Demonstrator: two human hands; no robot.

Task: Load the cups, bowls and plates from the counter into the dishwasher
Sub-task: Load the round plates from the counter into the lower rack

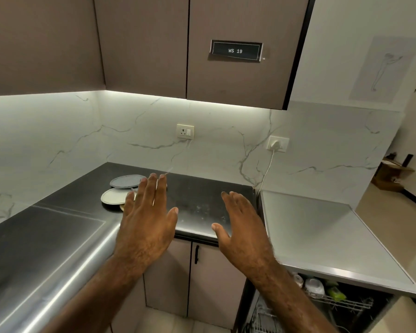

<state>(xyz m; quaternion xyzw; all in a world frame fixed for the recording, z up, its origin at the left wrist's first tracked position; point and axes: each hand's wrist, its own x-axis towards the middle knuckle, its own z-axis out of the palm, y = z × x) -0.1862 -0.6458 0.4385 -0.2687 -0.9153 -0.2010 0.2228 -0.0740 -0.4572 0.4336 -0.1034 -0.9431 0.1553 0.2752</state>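
Both hands hover flat over the dark counter, fingers straight, holding nothing. My left hand covers part of the dishes in the corner: a grey plate at the back, a cream plate in front of it, and a sliver of another dish under my palm. My right hand is above the counter's front right edge. At the lower right the dishwasher stands open, its wire rack holding a white cup and a green item.
A steel surface runs along the left. A pale grey top sits over the dishwasher. A white cable hangs from a wall socket to the counter's back right. Brown cabinet doors are below the counter.
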